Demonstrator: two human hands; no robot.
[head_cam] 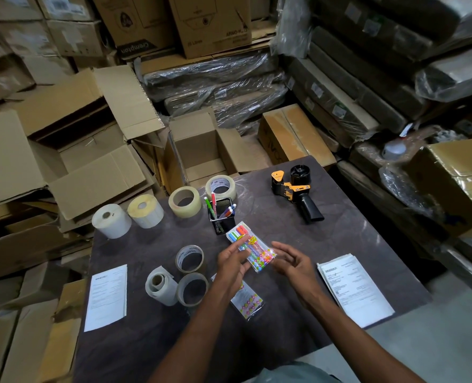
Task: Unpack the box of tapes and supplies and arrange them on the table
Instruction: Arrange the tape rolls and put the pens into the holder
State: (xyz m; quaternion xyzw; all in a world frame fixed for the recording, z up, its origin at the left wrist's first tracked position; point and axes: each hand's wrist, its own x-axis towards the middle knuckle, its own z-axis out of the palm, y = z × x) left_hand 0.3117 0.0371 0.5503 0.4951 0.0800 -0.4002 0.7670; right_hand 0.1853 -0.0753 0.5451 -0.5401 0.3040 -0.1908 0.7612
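A clear packet of coloured pens [253,248] lies on the dark table [340,244] near its middle. My left hand [233,262] touches the packet's near left edge with straight fingers. My right hand [293,262] hovers just right of it, fingers relaxed and holding nothing. A second pen packet [247,299] lies under my left forearm. Several tape rolls are spread out: clear ones [185,201], [220,187] at the back, others [189,258], [192,288] nearer. Two white label rolls [112,220], [145,210] stand at the back left. The open empty box [199,150] sits behind the table.
A black mesh pen holder [221,215] stands behind the packet. An orange and black tape dispenser [295,189] lies at the back right. Paper sheets [108,295], [353,288] lie at the left and right edges. A paper roll [160,284] lies near the left. Stacked cartons surround the table.
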